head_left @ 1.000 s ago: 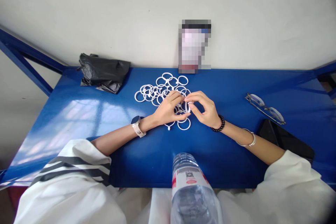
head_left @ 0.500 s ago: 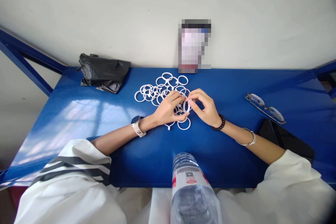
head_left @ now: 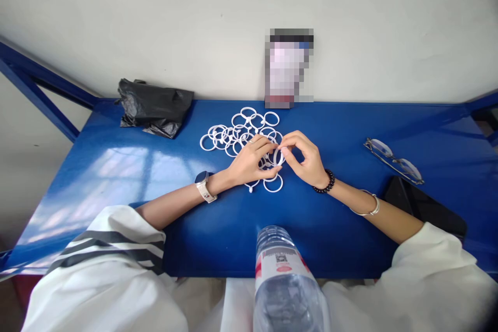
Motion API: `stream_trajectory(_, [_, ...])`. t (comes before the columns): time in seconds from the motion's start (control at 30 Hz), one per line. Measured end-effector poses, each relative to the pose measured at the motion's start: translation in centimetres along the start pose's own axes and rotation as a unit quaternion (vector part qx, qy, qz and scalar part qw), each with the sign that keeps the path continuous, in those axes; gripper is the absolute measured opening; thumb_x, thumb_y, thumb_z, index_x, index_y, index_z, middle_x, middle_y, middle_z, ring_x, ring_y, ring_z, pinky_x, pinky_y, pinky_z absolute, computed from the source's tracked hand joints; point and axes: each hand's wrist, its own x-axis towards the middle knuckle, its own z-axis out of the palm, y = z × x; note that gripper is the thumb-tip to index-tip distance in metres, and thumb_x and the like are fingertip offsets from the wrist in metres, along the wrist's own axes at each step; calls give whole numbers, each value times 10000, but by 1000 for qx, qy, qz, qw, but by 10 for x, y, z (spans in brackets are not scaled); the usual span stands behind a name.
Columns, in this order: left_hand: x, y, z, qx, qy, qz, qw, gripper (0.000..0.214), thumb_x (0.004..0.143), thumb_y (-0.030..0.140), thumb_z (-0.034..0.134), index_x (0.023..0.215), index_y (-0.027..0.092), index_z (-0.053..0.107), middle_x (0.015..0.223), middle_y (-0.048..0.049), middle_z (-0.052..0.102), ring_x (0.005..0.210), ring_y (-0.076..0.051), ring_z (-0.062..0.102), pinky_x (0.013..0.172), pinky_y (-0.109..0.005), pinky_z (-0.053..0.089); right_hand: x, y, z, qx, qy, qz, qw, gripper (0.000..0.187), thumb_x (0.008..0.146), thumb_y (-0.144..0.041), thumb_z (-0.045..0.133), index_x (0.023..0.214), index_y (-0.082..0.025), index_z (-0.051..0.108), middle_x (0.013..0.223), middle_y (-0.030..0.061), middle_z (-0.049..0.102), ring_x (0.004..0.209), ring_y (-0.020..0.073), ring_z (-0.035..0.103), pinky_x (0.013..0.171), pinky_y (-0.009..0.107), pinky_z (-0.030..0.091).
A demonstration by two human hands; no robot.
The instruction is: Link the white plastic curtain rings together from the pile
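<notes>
Between my two hands a white plastic ring [head_left: 278, 157] is held up on edge, above a pile of similar rings. My left hand [head_left: 251, 160] grips its left side between thumb and fingers. From the right, my right hand [head_left: 304, 157] pinches the top of the same ring with thumb and forefinger; the fingertips hide the part they press. Several white rings with small knobs [head_left: 234, 148] lie overlapping on the blue table [head_left: 218, 233], some partly covered by my left hand. One loose ring [head_left: 273, 183] rests just below my hands.
A black plastic bag [head_left: 157, 109] lies at the back left. A blurred-out upright object [head_left: 287, 70] leans on the wall. Glasses [head_left: 395, 161] and a dark flat object [head_left: 424, 210] are on the right. A large water bottle [head_left: 288, 285] stands close in front of me.
Both hands stay almost in place around the ring. My right fingertips have shifted very slightly at its top; the pile looks the same.
</notes>
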Motion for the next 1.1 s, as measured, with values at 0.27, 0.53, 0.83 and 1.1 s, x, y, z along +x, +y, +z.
stream_trajectory(0.27, [0, 0, 0, 10, -53, 1, 999, 306, 877, 400, 547, 1025, 134, 573, 970, -103, 626, 935, -239, 552, 869, -400, 492, 1, 0, 0, 1, -9, 6, 1000, 99, 914, -194, 514, 832, -207, 567, 829, 30, 595, 743, 150, 556, 645, 294, 484])
stream_trajectory(0.53, [0, 0, 0, 20, -74, 10, 997, 254, 903, 355, 507, 1022, 140, 567, 947, -98, 618, 950, -241, 549, 884, -408, 486, 0, 2, 1, 6, -31, 36, 999, 108, 928, -229, 500, 877, -213, 595, 858, 35, 614, 751, 159, 569, 681, 317, 499])
stream_trajectory(0.83, [0, 0, 0, 30, -61, 37, 997, 182, 915, 202, 437, 1016, 113, 560, 928, -109, 618, 928, -230, 548, 873, -393, 489, 1, 3, 1, 10, -38, 32, 999, 110, 928, -179, 495, 879, -206, 590, 842, 31, 603, 812, 165, 581, 766, 329, 493])
stream_trajectory(1.1, [-1, -1, 2, 31, -68, 28, 997, 199, 915, 216, 434, 1038, 124, 558, 915, -98, 595, 916, -227, 526, 864, -389, 490, 1, 3, 0, 2, -31, 34, 999, 194, 903, -94, 436, 873, -212, 588, 857, 38, 599, 824, 175, 586, 752, 340, 502])
